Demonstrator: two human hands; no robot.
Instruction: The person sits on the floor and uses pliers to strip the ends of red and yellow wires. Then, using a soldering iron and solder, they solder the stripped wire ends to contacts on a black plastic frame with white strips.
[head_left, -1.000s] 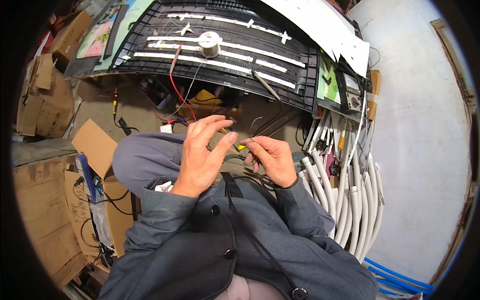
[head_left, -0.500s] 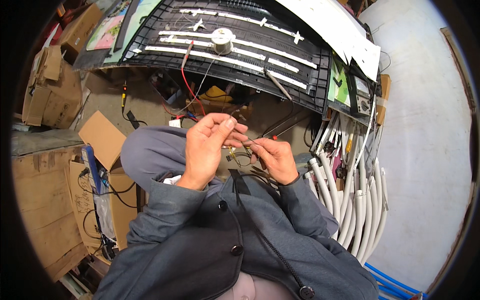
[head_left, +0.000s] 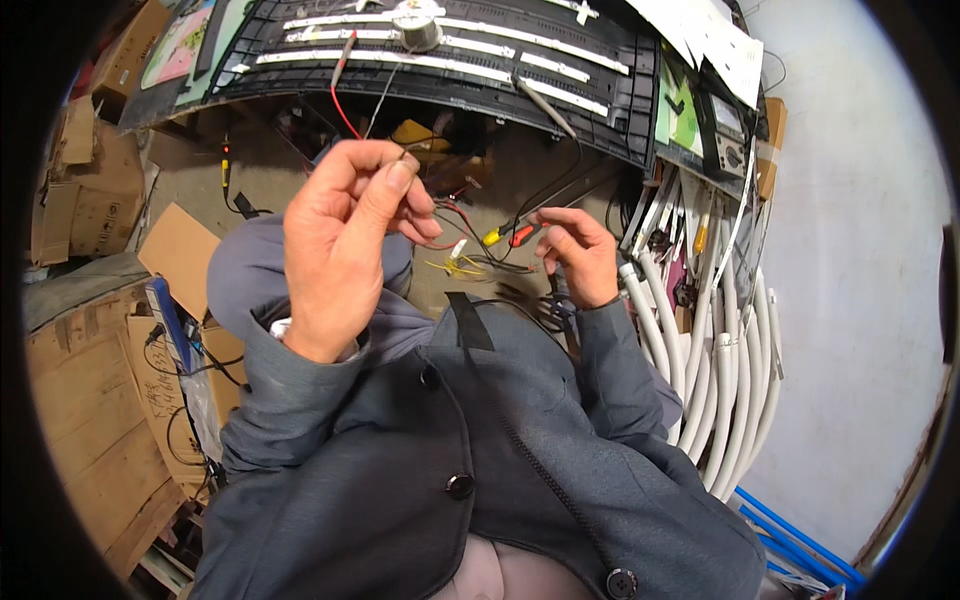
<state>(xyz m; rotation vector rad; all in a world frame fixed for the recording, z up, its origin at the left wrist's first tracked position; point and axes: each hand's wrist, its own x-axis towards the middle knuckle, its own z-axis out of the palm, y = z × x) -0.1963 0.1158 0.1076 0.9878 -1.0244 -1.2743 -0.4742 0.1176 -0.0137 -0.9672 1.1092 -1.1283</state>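
Note:
My left hand (head_left: 345, 235) is raised over my knee, its thumb and forefinger pinched on a thin dark wire (head_left: 404, 155). Only a short end of that wire shows above the fingertips. Off to the right, my right hand (head_left: 582, 258) has bent fingers apart from the thumb, and I see nothing held in it. Nearest to it are a red-orange clip-like piece (head_left: 524, 235) and a yellow one (head_left: 491, 237) on dark leads. Between my hands and lower down lie thin yellow wires (head_left: 457, 267) with a small white connector (head_left: 458, 247).
Ahead, a black panel (head_left: 480, 88) bears white LED strips, a wire spool (head_left: 418, 28), a red probe (head_left: 344, 58) and a grey probe (head_left: 545, 105). A meter (head_left: 730, 150) stands at right, above white tubes (head_left: 700, 400). Cardboard boxes (head_left: 105, 190) fill the left.
My hands have drawn apart: the left went up and left with the wire, while the right let go and moved right and up. The view has shifted slightly.

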